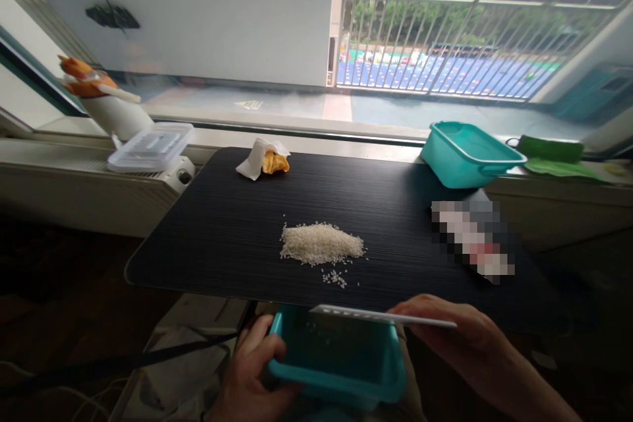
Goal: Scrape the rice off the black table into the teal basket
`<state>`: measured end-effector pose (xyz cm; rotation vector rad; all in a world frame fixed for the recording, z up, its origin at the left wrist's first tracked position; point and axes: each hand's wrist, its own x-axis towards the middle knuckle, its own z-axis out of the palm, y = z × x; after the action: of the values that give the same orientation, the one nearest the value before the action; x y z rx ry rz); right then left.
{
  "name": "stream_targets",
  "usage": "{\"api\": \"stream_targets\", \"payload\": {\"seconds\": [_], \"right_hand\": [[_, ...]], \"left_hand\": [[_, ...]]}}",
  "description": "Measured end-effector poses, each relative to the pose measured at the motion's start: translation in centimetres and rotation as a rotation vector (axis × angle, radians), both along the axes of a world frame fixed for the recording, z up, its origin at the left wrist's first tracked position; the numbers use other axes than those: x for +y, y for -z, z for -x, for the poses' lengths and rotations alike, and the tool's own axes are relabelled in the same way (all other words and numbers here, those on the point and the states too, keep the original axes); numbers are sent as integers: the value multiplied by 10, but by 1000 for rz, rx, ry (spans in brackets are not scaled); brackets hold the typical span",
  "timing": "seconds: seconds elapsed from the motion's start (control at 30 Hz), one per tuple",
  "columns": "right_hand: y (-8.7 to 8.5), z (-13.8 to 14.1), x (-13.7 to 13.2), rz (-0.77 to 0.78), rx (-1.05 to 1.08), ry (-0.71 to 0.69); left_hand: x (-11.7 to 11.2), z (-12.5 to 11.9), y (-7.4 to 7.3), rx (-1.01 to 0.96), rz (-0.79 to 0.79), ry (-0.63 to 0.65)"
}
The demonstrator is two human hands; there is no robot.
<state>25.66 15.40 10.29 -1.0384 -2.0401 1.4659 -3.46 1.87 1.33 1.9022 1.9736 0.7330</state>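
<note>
Main rice pile [321, 242] sits on the black surface [208, 231], about midway between left and right edges, nearer the near edge than the far. Stray grains [335, 277] lie between pile and near edge.

Left hand [257, 362]: fingers and thumb clamp the left rim of the teal bin [336, 395], which is just past the surface's near edge. A few white specks inside, probably grains. Right hand [440, 323]: closed on one end of a white slotted plate [356, 314], fingers on top, thumb hidden. Plate spans the bin opening near its far rim; can't tell if it touches.

Failure modes, my read:
- Gap at near edge: can't see whether bin rim meets the surface. If not, grains pushed over that edge could drop to the floor.
- One-sided hold: only the left rim is gripped, support underneath not visible. A knock from the plate could tip the bin.
- Slots: may let grains through if rice is carried on the plate.
- Wide sweep: could scatter grains toward the pixelated packet [475, 244] by the right edge or the tissue [254, 158] near the far-left corner.
</note>
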Motion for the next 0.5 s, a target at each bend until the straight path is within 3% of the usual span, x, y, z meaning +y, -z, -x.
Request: {"api": "stream_targets", "payload": {"seconds": [0.2, 0.4, 0.5], "right_hand": [[5, -5, 5, -160, -54, 178], [-2, -1, 1, -36, -36, 33], [-2, -5, 1, -62, -40, 88]], "left_hand": [[1, 1, 2, 18, -12, -3], [-1, -1, 1, -10, 3, -12], [-1, -2, 0, -5, 0, -38]]}}
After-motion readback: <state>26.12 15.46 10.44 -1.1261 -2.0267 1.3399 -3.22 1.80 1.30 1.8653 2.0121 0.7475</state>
